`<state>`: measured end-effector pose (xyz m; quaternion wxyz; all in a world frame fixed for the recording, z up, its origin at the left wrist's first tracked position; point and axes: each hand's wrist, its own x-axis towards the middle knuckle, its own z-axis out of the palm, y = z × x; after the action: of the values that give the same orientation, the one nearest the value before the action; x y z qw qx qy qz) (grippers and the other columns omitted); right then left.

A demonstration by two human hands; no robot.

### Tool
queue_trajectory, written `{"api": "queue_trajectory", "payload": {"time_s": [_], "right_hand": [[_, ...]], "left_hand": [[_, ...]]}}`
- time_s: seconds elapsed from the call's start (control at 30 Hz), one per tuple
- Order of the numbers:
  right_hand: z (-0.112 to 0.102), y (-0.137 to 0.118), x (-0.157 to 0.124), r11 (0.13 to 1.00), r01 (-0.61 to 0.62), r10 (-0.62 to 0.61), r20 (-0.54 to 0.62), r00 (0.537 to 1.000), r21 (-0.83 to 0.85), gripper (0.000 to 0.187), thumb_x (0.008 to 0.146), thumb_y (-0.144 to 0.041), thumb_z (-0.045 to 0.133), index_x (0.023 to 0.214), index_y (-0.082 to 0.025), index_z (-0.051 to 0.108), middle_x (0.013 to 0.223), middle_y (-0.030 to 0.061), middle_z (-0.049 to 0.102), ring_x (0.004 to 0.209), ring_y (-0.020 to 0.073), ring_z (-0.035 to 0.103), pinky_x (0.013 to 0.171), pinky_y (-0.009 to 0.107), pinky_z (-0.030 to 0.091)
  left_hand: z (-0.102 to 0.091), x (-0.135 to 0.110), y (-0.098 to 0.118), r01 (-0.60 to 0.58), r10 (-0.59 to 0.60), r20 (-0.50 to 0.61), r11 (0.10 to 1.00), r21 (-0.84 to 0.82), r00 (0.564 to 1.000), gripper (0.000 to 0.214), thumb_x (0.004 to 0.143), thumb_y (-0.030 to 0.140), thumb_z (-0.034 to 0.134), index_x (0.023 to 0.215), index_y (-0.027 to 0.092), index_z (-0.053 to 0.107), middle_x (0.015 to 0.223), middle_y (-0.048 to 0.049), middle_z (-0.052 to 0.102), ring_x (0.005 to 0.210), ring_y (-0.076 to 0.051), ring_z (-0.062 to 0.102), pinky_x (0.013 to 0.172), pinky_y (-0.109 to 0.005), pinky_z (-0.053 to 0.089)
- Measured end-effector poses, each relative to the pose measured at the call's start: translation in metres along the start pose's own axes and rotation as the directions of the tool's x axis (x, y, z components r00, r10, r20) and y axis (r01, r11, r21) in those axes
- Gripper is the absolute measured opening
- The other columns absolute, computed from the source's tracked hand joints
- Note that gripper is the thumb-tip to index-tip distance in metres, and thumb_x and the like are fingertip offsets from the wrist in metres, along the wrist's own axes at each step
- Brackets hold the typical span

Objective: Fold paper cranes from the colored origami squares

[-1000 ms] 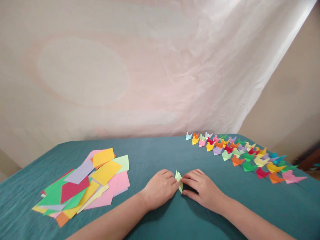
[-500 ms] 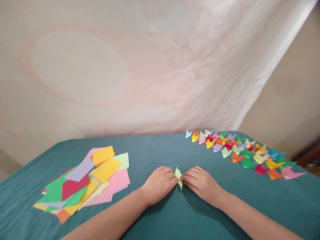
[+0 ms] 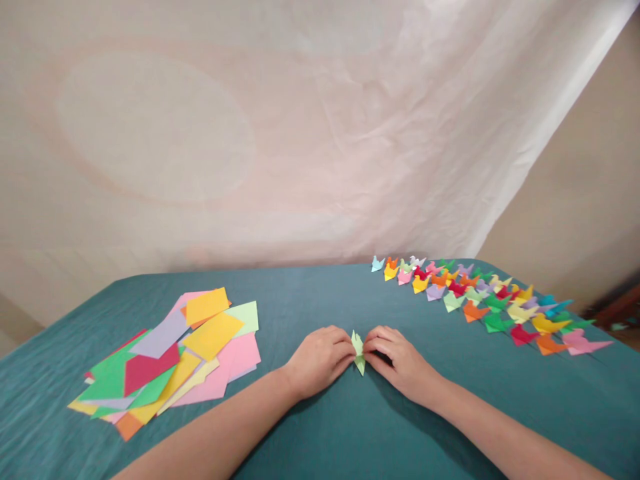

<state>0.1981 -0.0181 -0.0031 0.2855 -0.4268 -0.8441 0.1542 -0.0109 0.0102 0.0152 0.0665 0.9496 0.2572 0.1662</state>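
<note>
Between my two hands is a small light green folded paper (image 3: 359,353), long and pointed at its far and near ends. My left hand (image 3: 323,360) pinches its left side with closed fingertips. From the other side, my right hand (image 3: 400,360) pinches the right edge, thumb below and fingers above. The fingertips cover both side edges of the paper. It is held at the middle of the table (image 3: 305,300), close to the cloth.
A loose pile of coloured paper sheets (image 3: 150,373) lies on the left. Rows of small folded paper birds (image 3: 470,311) in many colours stand on the right, reaching the far edge. A pale cloth (image 3: 300,133) hangs behind the table.
The green folded paper looks slightly more spread at the middle. My right hand's thumb and fingers have parted a little, leaving a gap behind the pinch. The view has shifted slightly.
</note>
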Motion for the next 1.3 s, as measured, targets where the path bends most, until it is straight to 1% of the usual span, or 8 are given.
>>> {"api": "queue_trajectory", "payload": {"time_s": [0.23,0.53,0.67,0.8,0.93,1.0,1.17,1.3], "right_hand": [[0.004,-0.001,0.005,0.991,-0.111,0.114,-0.033,0.993,0.079,0.012,0.086,-0.022,0.051,0.076,-0.020,0.058,0.084,0.0023,0.057,0.081,0.0168,0.054,0.075,0.032,0.041],[0.012,0.000,0.007,0.986,-0.159,0.163,-0.097,0.982,0.054,0.012,0.083,-0.020,0.051,0.072,-0.020,0.057,0.089,0.0039,0.056,0.086,0.0182,0.053,0.078,0.034,0.041],[0.014,0.001,0.007,0.987,-0.156,0.160,-0.107,0.981,0.040,0.012,0.083,-0.020,0.051,0.072,-0.019,0.055,0.088,0.0044,0.056,0.086,0.0186,0.053,0.078,0.035,0.042],[0.015,0.004,0.007,0.989,-0.145,0.149,-0.110,0.983,0.038,0.012,0.083,-0.020,0.051,0.072,-0.019,0.055,0.089,0.0048,0.056,0.086,0.0190,0.053,0.078,0.035,0.043],[0.014,0.005,0.007,0.990,-0.134,0.138,-0.110,0.984,0.042,0.012,0.082,-0.019,0.051,0.070,-0.020,0.054,0.086,0.0045,0.056,0.084,0.0187,0.053,0.077,0.035,0.043],[0.014,0.004,0.008,0.991,-0.126,0.130,-0.113,0.985,0.040,0.013,0.082,-0.017,0.051,0.069,-0.020,0.053,0.085,0.0043,0.056,0.083,0.0184,0.053,0.076,0.035,0.043],[0.014,0.002,0.009,0.992,-0.124,0.127,-0.119,0.985,0.028,0.013,0.082,-0.017,0.050,0.070,-0.020,0.054,0.086,0.0037,0.056,0.083,0.0177,0.053,0.076,0.033,0.043],[0.015,0.004,0.008,0.992,-0.129,0.128,-0.123,0.984,0.004,0.013,0.083,-0.018,0.050,0.070,-0.020,0.053,0.086,0.0037,0.056,0.083,0.0178,0.053,0.076,0.034,0.042]], "left_hand": [[0.008,0.003,0.000,0.197,-0.219,-0.071,0.951,-0.239,0.973,0.016,0.088,0.025,0.051,0.084,0.020,0.066,0.090,-0.0018,0.061,0.088,-0.015,0.054,0.082,-0.027,0.040],[0.012,0.005,0.004,0.327,-0.351,-0.104,0.924,-0.197,0.931,0.012,0.084,0.026,0.054,0.079,0.019,0.062,0.086,-0.0024,0.060,0.088,-0.018,0.052,0.080,-0.030,0.039],[0.009,0.003,0.006,0.320,-0.333,-0.097,0.939,-0.128,0.938,0.012,0.086,0.028,0.052,0.088,0.019,0.059,0.091,-0.0031,0.060,0.089,-0.018,0.053,0.079,-0.031,0.041],[0.000,-0.004,0.015,0.226,-0.225,-0.041,0.974,0.019,0.973,0.026,0.090,0.017,0.039,0.113,0.019,0.051,0.107,-0.0060,0.058,0.098,-0.019,0.052,0.084,-0.032,0.041],[-0.005,-0.013,0.029,0.136,-0.145,0.049,0.978,0.156,0.988,0.037,0.089,0.014,0.040,0.126,0.020,0.043,0.123,-0.0061,0.053,0.111,-0.021,0.047,0.092,-0.034,0.037],[-0.004,-0.016,0.034,0.114,-0.132,0.073,0.972,0.207,0.989,0.040,0.091,0.020,0.038,0.131,0.019,0.038,0.132,-0.0060,0.047,0.119,-0.023,0.041,0.096,-0.037,0.033],[-0.001,-0.020,0.037,0.129,-0.157,0.115,0.966,0.224,0.981,0.057,0.092,0.052,0.030,0.138,0.018,0.031,0.143,-0.0060,0.034,0.127,-0.027,0.032,0.102,-0.042,0.026],[-0.004,-0.022,0.037,0.133,-0.167,0.157,0.969,0.207,0.973,0.066,0.090,0.060,0.023,0.139,0.017,0.029,0.145,-0.0061,0.031,0.130,-0.028,0.029,0.104,-0.042,0.024]]}}
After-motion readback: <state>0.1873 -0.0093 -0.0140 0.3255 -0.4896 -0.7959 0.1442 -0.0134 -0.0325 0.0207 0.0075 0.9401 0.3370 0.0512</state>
